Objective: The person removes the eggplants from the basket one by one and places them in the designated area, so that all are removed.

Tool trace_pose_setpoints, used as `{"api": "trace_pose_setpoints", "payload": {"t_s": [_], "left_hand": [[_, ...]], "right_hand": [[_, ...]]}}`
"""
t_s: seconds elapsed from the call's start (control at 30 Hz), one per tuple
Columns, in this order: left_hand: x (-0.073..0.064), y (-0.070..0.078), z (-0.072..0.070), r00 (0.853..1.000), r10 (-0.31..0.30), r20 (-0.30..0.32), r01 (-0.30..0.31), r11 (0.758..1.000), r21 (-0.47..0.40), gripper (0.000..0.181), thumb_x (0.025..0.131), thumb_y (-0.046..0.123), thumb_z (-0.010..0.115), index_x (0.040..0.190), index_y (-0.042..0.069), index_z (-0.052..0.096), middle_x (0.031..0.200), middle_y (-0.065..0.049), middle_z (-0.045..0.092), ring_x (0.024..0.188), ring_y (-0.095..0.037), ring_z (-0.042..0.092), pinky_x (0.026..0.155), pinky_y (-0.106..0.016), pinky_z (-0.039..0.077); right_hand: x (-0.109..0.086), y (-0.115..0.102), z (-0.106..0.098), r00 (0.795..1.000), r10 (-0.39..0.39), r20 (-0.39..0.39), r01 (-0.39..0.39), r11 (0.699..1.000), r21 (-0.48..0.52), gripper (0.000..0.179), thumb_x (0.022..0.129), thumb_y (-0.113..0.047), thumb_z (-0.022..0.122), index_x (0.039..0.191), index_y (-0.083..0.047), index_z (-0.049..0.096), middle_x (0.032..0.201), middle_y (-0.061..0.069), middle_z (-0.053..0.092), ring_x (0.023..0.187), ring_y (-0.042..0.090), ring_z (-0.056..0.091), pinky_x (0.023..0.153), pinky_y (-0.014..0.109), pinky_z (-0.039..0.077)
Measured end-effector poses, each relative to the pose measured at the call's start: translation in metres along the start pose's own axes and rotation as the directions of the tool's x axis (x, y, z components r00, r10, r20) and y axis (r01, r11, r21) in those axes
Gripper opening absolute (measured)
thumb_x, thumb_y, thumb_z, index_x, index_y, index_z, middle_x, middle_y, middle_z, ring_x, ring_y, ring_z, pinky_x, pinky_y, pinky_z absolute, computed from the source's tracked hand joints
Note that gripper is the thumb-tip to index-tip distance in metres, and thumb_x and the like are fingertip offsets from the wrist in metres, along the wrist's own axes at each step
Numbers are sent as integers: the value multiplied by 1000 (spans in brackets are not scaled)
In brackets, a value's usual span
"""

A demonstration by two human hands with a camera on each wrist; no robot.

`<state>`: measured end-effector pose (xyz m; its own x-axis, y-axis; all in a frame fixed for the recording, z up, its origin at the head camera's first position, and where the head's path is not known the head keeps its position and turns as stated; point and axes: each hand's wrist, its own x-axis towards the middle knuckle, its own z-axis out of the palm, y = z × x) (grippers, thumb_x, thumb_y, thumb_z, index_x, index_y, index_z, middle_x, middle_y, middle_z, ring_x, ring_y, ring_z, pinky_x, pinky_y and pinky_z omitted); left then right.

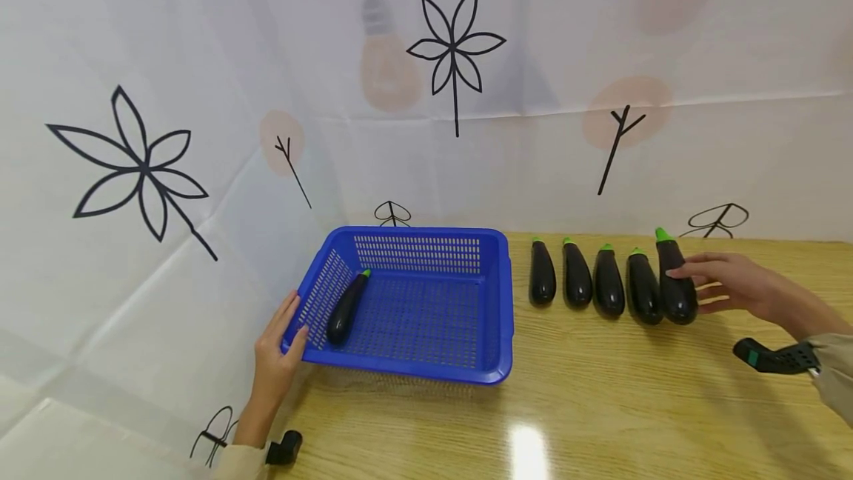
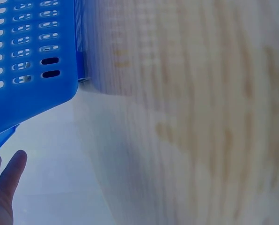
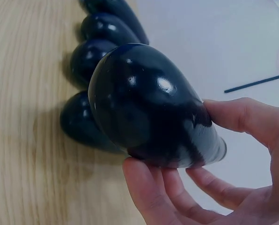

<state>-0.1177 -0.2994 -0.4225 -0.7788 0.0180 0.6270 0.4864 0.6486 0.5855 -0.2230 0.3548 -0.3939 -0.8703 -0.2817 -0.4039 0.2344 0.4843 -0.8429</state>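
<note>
My right hand grips a dark eggplant with a green stem end, thumb on one side and fingers on the other. In the right wrist view this eggplant is large and close, raised over the others. Several more eggplants lie in a row on the table to its left, stems toward the wall. My left hand rests on the left rim of a blue plastic basket, thumb near the front corner. One eggplant lies inside the basket along its left side.
The wooden table runs up to a white cloth backdrop printed with black plant drawings. Cloth also stands close along the left side, beside my left arm. Black wrist mounts sit on both forearms.
</note>
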Motion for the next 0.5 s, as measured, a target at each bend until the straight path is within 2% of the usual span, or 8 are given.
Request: {"api": "trace_pose_setpoints", "payload": {"t_s": [0.23,0.43,0.5], "left_hand": [[1,1,0,1000,0,0,0,1000,2,48,82,-14,58,128,-16,47,136,-31,44,120,-50,44,100,-13,31],[1,-2,0,1000,-2,5,2,1000,2,49,81,-15,58,129,-16,47,136,-31,44,121,-49,43,101,-13,31],[-1,-8,2,1000,1,4,-1,1000,-2,49,81,-15,58,130,-15,47,136,-31,43,122,-49,43,100,-12,30]], "right_hand": [[3,7,1,998,42,-48,-46,995,-90,82,99,-36,46,138,23,6,128,45,26,99,32,59,82,44,53],[7,16,-2,994,73,-76,-82,990,-116,82,97,-39,48,138,23,10,124,43,30,95,28,61,80,45,53],[8,19,-3,993,80,-86,-90,989,-121,84,97,-39,49,137,23,10,123,42,32,93,26,61,80,44,53]]}}
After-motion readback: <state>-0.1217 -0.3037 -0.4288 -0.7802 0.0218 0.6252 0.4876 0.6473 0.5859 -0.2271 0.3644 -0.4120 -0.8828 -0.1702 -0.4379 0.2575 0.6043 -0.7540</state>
